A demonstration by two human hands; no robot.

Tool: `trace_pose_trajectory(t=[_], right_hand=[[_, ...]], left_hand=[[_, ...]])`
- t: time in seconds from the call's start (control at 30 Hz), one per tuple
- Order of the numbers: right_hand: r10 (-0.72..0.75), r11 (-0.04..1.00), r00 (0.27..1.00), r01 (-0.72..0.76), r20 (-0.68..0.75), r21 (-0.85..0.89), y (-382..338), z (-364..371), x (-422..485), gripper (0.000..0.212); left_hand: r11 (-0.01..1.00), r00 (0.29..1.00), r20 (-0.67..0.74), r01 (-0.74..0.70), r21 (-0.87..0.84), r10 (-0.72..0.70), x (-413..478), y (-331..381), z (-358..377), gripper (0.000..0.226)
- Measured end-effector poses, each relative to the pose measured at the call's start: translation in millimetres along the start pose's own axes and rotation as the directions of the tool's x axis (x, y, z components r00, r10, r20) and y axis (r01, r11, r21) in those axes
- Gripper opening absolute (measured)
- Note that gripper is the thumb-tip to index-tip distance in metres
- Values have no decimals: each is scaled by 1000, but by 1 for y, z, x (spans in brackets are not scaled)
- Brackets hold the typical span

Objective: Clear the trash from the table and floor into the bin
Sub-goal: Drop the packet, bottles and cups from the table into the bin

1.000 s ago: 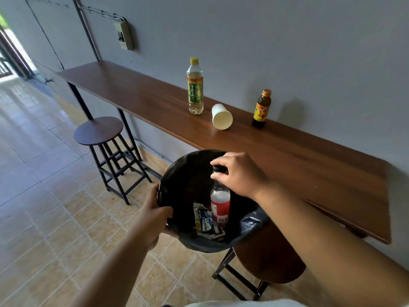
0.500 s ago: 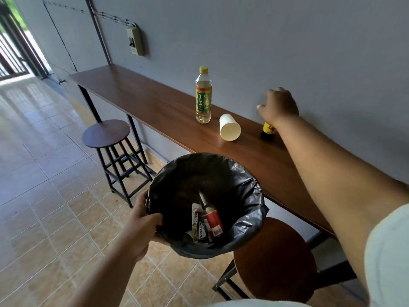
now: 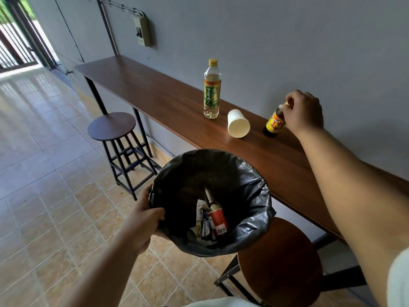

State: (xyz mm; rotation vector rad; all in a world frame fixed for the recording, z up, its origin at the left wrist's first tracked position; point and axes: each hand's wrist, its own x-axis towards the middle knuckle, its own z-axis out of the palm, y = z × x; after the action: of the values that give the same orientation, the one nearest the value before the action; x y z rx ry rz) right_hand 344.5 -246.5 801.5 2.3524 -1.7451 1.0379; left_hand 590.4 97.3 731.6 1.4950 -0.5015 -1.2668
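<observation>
On the wooden wall table (image 3: 168, 100), the right hand (image 3: 303, 113) has its fingers closed around the neck of a small brown energy-drink bottle (image 3: 274, 124), tilted, its base seemingly touching the tabletop. Just beside it a white paper cup (image 3: 238, 126) lies on its side, and an upright tea bottle (image 3: 212, 89) stands farther left. Below the table edge, the left hand (image 3: 143, 218) grips the rim of the black-lined bin (image 3: 250, 209), which holds a red-labelled bottle (image 3: 218, 219) and a gum packet (image 3: 205, 226)
</observation>
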Motion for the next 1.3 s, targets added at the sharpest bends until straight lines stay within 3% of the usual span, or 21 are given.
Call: trace_pose_trajectory(t=[0.1, 0.17, 0.23, 0.3, 0.43, 0.5, 0.57, 0.67, 0.8, 0.93, 1.0, 1.13, 1.3], right_hand=[[-78, 974, 990, 100, -113, 205, -33, -27, -24, 34], [-118, 935, 990, 138, -79, 327, -61, -41, -48, 34], [-167, 916, 985, 140, 40, 377, -92, -41, -76, 30], [-209, 912, 946, 97, 248, 398, -117, -28, -104, 25], [-206, 968, 740, 57, 640, 245, -151, 18, -157, 23], [-172, 982, 644, 51, 746, 182, -162, 41, -178, 22], [-147, 984, 611, 12, 778, 176, -172, 55, -189, 26], [-132, 987, 699, 26, 703, 160, -182, 58, -179, 40], [-46, 980, 859, -59, 509, 190, -181, 48, -136, 22], [83, 987, 942, -122, 325, 104, -161, 51, -84, 20], [121, 991, 955, -131, 271, 19, -149, 55, -58, 31], [237, 964, 925, -187, 295, -187, -128, 66, -21, 53], [345, 936, 852, -280, 393, -213, -106, 91, -8, 74]], left_hand=[[1000, 1000, 25, -12, 27, 11, 5, 2, -8, 75], [999, 999, 32, -9, 38, 8, 8, 4, -10, 74], [999, 998, 57, -3, 46, 1, 12, 5, -16, 74], [998, 997, 78, -8, 64, 3, 16, 7, -22, 75], [997, 995, 98, -13, 72, 5, 20, 8, -34, 75], [998, 993, 119, -6, 69, -2, 20, 9, -44, 75], [997, 989, 145, -2, 79, -10, 21, 11, -57, 76], [994, 986, 165, -2, 108, -16, 23, 14, -77, 77], [994, 988, 154, 18, 104, -34, 26, 15, -98, 75], [998, 990, 139, 30, 47, -36, 28, 17, -104, 73], [999, 990, 137, 25, 25, -28, 32, 21, -102, 72], [999, 994, 102, 32, 16, -33, 39, 27, -90, 73], [1000, 999, 49, 7, 24, -8, 45, 35, -83, 77]])
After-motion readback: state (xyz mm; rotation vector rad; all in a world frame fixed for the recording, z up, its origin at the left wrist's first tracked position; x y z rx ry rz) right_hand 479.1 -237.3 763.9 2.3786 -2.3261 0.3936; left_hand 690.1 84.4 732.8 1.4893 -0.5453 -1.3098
